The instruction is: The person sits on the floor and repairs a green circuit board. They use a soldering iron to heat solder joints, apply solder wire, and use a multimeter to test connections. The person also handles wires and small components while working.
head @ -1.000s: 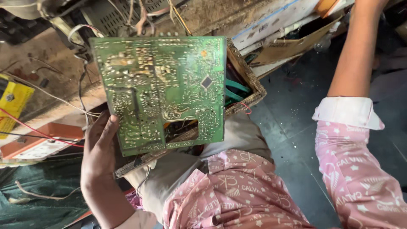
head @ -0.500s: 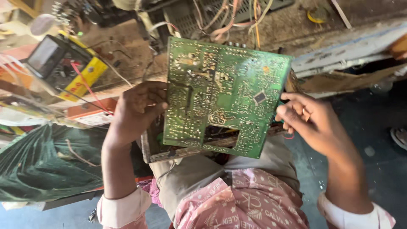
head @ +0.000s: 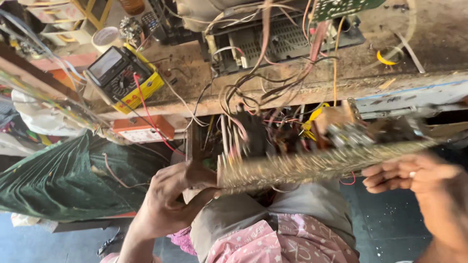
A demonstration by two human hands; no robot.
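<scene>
Below the worktop [head: 292,95] edge, blurred circuit board [head: 317,163] edge-on, left hand [head: 170,195] gripping its left end, right hand [head: 414,178] fingers curled on right end, multimeter [head: 122,75] up left.

Single head-worn camera, looking steeply down and forward from close range. The workbench edge [head: 292,95] crosses the upper frame, the person's lap fills the bottom centre, and a circuit board [head: 312,163] sits blurred mid-frame. No second view.

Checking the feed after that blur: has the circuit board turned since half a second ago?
Yes. The circuit board has tipped from face-on to nearly edge-on, level below the wooden bench edge, held between left hand and right hand.
</scene>
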